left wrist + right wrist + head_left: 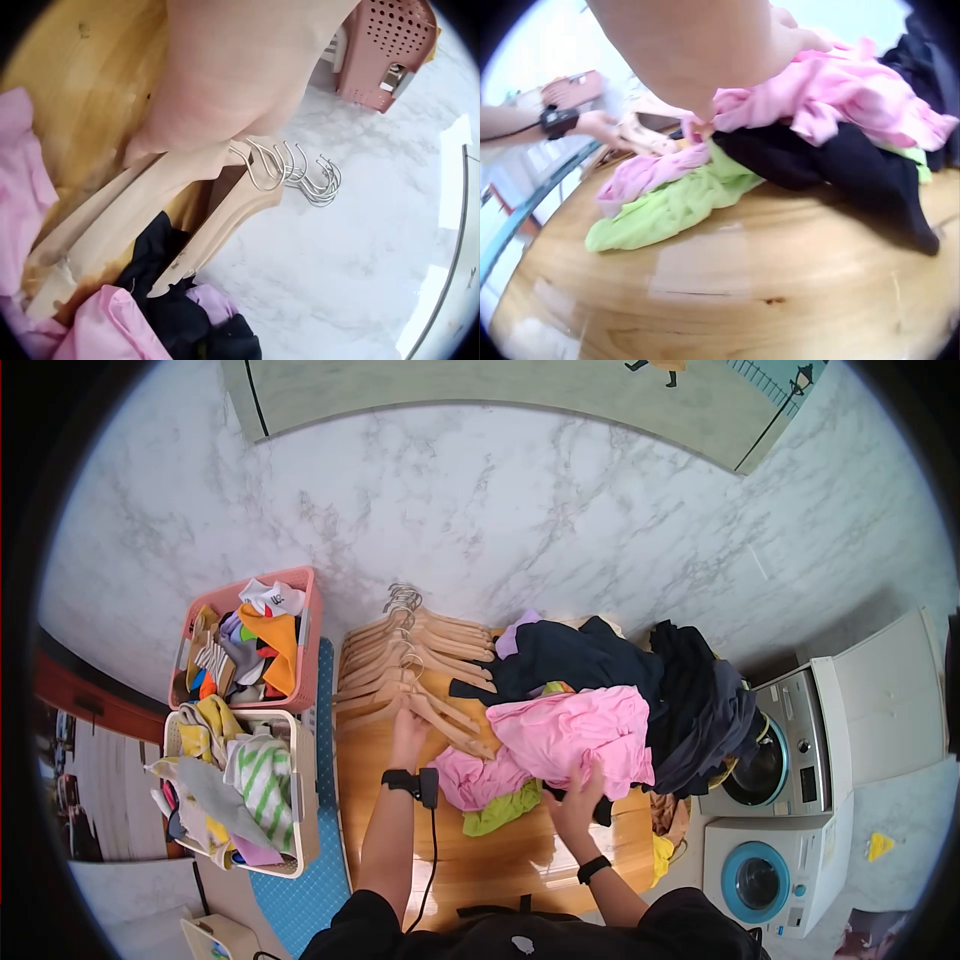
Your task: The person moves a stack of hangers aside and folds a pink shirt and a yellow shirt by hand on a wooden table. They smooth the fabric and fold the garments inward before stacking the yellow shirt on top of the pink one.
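Note:
My left hand [409, 728] grips a wooden hanger [142, 193] near its neck, at the front of a row of similar hangers with metal hooks. In the left wrist view, most of the fingers are hidden behind the hand. My right hand [574, 808] holds the near edge of a crumpled pink garment [570, 730], which drapes over other clothes. Beneath it, a black garment [840, 161] and a lime-green garment [671, 206] spread onto the wooden table [795, 300]. A dark navy garment [580, 655] lies behind the pink one.
A pink basket [314, 615] and a cream basket [303, 800], both full of clothes, stand at the left over a blue dotted mat [327, 760]. Dark clothes [705, 710] heap at the table's right end. Beyond are two toy-like washing machines [815, 750], [720, 865]. A marbled wall [560, 510] bounds the back.

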Tool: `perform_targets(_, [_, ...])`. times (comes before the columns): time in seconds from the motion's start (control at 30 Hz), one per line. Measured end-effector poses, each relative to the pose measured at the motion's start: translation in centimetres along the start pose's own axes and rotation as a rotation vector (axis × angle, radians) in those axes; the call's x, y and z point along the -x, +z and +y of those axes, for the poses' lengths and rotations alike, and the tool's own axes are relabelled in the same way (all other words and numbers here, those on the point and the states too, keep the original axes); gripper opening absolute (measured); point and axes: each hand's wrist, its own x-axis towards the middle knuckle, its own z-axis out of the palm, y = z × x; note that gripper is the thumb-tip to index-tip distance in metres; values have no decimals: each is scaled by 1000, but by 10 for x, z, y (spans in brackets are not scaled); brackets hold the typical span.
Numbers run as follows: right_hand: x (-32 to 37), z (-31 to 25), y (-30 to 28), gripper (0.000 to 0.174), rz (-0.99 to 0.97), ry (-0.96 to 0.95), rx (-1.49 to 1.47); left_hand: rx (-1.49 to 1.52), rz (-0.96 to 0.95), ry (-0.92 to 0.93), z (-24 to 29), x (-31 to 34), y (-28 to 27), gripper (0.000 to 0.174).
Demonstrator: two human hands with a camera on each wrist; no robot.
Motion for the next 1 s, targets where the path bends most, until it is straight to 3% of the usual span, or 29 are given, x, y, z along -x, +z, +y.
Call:
perform_targets(0.1, [11, -34, 41, 92, -442, -286, -249, 170, -46, 30, -1, -37, -3, 36])
perform_targets(0.17, [23, -69, 55, 84, -852, -262, 12, 335, -106, 82, 4, -59, -2, 31])
perform_targets(0.2, [22, -74, 67, 84, -852, -259, 10, 332, -105, 80, 8, -63, 3, 31])
perform_targets(0.27, [12, -73, 106, 74, -781, -283, 147, 314, -72, 107, 18, -71, 12, 34])
perform_targets(0.33, [-18, -74, 147, 64, -631, -183, 60, 187, -42, 34, 29, -52, 20, 33])
perform_targets(0.5, [-106, -95, 199, 56, -708, 173, -98, -137, -21, -62, 37, -43, 13, 26])
perform_targets(0.57, [-109, -97, 202, 56, -696, 150, -100, -61, -72, -88, 38, -33, 16, 23])
perform_targets(0.67, [-101, -96, 184, 55, -651, 105, -112, -85, -87, -113, 41, -47, 5, 14])
perform_targets(0.73, [-84, -83, 168, 54, -541, -83, -395, -101, -92, -152, 51, -46, 7, 11])
perform_targets(0.77, [-77, -77, 144, 46, -396, -210, -648, -112, -88, -188, 54, -46, 7, 9])
perform_targets(0.83, [-59, -62, 90, 39, -442, -218, -619, -164, -124, -174, 60, -52, 2, 8])
perform_targets(0.9, [-40, -28, 58, 37, -266, -277, -443, -190, -194, -173, 63, -49, 3, 6])
perform_targets(0.97, [-28, -5, 17, 40, -6, -130, -140, -173, -180, -160, 62, -41, 9, 4])
perform_targets(1.0, [-28, 6, 1, 49, 35, -26, -27, -163, -173, -134, 60, -39, 12, 4])
